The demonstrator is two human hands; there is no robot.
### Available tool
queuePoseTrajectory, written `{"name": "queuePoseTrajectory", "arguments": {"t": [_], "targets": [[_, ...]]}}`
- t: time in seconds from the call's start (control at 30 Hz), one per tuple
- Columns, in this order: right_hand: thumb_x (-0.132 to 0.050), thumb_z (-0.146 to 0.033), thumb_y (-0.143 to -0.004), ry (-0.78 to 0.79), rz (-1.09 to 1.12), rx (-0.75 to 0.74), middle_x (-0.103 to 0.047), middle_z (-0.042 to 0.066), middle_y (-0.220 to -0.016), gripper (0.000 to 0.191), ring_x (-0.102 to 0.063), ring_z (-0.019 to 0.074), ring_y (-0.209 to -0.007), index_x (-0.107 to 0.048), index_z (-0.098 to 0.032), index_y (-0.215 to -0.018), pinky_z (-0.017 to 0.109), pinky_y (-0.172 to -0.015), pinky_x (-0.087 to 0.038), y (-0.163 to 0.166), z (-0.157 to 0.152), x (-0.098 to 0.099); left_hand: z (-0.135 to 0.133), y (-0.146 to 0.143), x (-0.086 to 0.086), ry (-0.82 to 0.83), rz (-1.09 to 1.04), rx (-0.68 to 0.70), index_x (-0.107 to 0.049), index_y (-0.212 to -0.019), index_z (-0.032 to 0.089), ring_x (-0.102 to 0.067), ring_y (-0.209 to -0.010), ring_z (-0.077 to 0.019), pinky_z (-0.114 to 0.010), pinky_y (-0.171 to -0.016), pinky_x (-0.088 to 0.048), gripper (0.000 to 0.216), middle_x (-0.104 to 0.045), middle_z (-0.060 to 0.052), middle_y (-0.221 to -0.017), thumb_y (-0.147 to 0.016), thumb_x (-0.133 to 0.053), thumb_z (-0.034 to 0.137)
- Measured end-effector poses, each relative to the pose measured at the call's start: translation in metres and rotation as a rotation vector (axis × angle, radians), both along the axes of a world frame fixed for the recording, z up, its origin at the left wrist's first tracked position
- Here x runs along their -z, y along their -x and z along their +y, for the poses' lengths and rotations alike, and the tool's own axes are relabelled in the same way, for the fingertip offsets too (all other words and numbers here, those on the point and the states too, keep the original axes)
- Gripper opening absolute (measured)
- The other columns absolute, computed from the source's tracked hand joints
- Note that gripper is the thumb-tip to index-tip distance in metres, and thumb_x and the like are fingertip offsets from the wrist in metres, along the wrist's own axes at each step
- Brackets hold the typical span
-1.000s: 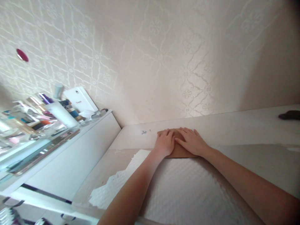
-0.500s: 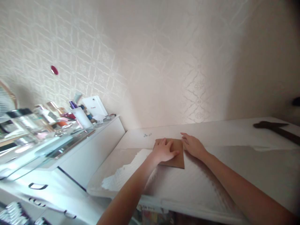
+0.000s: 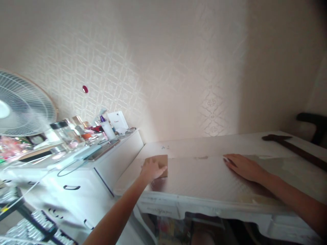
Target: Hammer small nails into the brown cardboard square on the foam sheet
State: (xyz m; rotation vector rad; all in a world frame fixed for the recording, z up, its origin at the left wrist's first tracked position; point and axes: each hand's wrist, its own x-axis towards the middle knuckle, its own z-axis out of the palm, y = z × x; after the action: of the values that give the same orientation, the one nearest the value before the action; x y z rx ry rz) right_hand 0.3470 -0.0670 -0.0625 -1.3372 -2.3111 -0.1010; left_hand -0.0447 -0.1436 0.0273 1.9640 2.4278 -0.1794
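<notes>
A flat square piece of brown cardboard (image 3: 161, 160) lies on the table's left part. My left hand (image 3: 151, 169) rests on top of it, fingers spread and thumb stretched toward its right edge. Over the middle-right of the table, my right hand (image 3: 242, 166) is low at the surface, its fingers stretched out to the left and the thumb below them. I make out nothing held in it; whether it touches the table cannot be told. Behind the cardboard lie a few tiny metal pieces (image 3: 165, 147), too small to name. A dark hammer (image 3: 288, 144) lies at the right.
The white table (image 3: 204, 199) with its glossy cover stands against a patterned wall. At left, a white cabinet (image 3: 87, 195) carries bottles and a glass jar (image 3: 65, 136); a fan (image 3: 25, 105) stands behind. A dark curved object (image 3: 314, 119) rises beyond the table's right end.
My left hand and the cardboard have shifted left across the table. My right hand has left the cardboard's side and moved right, toward the hammer. The view has also shifted.
</notes>
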Motion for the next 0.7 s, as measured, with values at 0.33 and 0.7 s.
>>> {"name": "queuePoseTrajectory", "arguments": {"t": [0.33,0.7], "targets": [[-0.030,-0.033,-0.091,-0.110,-0.045,0.041,-0.066,0.018,-0.115,0.050,-0.061,0.0276,-0.106,-0.067,-0.007,-0.111,0.043,-0.097,-0.045,-0.004,-0.001,0.016,0.021,0.019,0.013,0.023,-0.051,-0.165,-0.039,-0.141,0.011,-0.038,-0.131,-0.0409,-0.059,-0.098,-0.035,0.059,-0.033,-0.026,-0.146,-0.088,-0.028,0.036],[-0.031,-0.034,-0.092,-0.165,-0.083,0.074,-0.066,0.014,-0.116,0.048,-0.061,0.0257,-0.106,-0.067,-0.010,-0.113,0.041,-0.096,-0.047,-0.008,0.000,0.026,0.076,0.085,0.041,-0.099,-0.018,-0.122,-0.026,-0.148,0.018,-0.022,-0.141,-0.0338,-0.060,-0.109,-0.022,0.059,-0.021,-0.016,-0.154,-0.092,-0.021,0.035]]}}
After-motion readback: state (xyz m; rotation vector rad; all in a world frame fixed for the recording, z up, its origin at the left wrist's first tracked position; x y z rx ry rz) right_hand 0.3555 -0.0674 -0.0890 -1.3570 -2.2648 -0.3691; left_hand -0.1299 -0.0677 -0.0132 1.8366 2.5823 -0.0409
